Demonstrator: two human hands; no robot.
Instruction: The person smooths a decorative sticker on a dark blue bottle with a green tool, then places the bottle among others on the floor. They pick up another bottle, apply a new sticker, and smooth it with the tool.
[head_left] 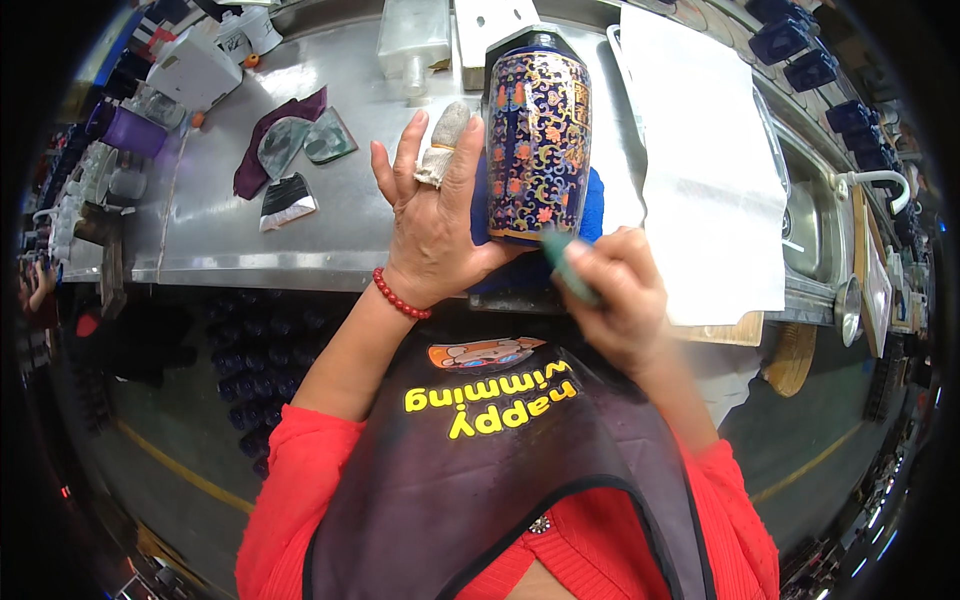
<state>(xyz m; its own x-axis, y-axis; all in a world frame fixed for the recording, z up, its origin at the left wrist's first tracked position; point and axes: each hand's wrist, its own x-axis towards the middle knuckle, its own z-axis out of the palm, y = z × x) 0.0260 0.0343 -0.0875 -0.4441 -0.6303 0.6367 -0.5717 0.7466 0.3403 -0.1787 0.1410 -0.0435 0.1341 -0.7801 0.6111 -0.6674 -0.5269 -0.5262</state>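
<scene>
A tall cylindrical vase [538, 135], dark blue with gold scrolls and orange flowers, lies tilted on a blue cloth [592, 200] at the near edge of a steel worktable [330, 215]. The left hand [432, 215] presses flat against its left side, fingers spread and upright; the middle finger wears a pale wrapped cover. A red bead bracelet [400, 296] circles that wrist. The right hand [620, 300] is closed around a thin green tool [566, 262] whose tip meets the vase's lower rim; the tool's back end is hidden inside the fist. The vase's mouth is cut off by things behind it, and the cloth is mostly hidden under the vase and hands.

To the right, a white sheet [705, 170] drapes over a sink [815, 220]. To the left lie a dark red rag [270, 135], grey-green scraps and a small brush [287, 200]. A clear plastic container [412, 40] stands behind. Dark blue pieces sit on shelves in the upper right, too small to make out.
</scene>
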